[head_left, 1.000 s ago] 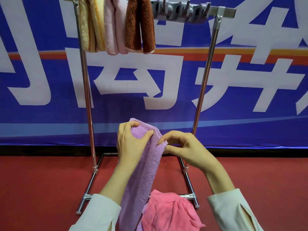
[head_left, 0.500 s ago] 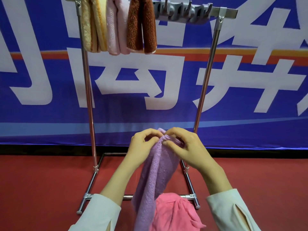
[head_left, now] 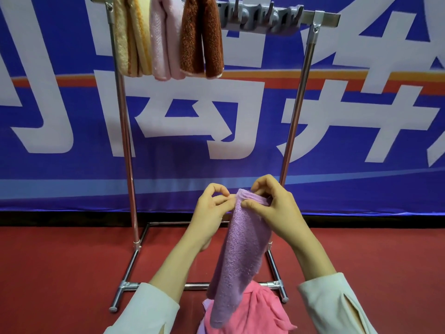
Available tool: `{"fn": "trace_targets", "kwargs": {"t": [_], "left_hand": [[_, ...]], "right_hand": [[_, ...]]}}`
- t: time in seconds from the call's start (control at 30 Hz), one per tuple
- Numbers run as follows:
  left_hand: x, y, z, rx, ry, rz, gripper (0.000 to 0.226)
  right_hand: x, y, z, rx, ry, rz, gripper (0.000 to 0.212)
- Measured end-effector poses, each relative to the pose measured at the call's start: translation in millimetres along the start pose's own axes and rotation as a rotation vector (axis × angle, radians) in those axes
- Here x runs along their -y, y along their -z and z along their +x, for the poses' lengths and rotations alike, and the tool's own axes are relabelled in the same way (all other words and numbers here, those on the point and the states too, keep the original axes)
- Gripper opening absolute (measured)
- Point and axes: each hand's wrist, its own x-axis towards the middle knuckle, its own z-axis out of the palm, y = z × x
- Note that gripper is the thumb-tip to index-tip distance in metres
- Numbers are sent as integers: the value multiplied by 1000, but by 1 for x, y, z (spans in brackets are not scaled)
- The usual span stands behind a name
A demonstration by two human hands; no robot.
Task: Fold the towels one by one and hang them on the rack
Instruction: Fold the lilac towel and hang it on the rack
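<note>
Purple towel (head_left: 240,249) hangs pinched at its top fold by my left fingers (head_left: 222,200) and right fingers (head_left: 252,204), so I should square the edges before lifting it to the rack (head_left: 296,112).

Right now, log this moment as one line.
phase: folding | left hand: pinches purple towel | right hand: pinches it | rack: three towels hung | pink towel: waiting

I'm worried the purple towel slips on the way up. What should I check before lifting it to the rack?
1. Right hand pinches top fold of purple towel: ok.
2. Left hand pinches its left edge: ok.
3. Towel folded into a narrow strip: ok.
4. Free rack bar right of brown towel: ok.
5. Tail clear of pink towel below: cannot tell, they overlap in view.
</note>
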Motion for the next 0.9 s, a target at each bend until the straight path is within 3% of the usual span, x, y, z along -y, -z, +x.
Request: {"fn": "trace_targets", "kwargs": {"t": [0.1, 0.27, 0.33, 0.63, 0.8, 0.9], "left_hand": [[-1, -2, -1, 31, -10, -31, 20], [0, -1, -2, 65, -47, 5, 42], [0, 0, 0, 67, -53, 13, 40], [-2, 10, 4, 34, -82, -29, 32], [4, 15, 7, 7, -53, 69, 32], [8, 16, 7, -10, -31, 90, 32]], "right_hand": [[1, 2, 0, -9, -27, 32, 30], [1, 4, 1, -60, -33, 8, 31], [0, 5, 1, -50, -29, -26, 33], [-13, 23, -2, 65, 69, -270, 22], [-10, 24, -3, 242, 50, -305, 28], [-9, 20, -3, 251, -3, -261, 34]]}}
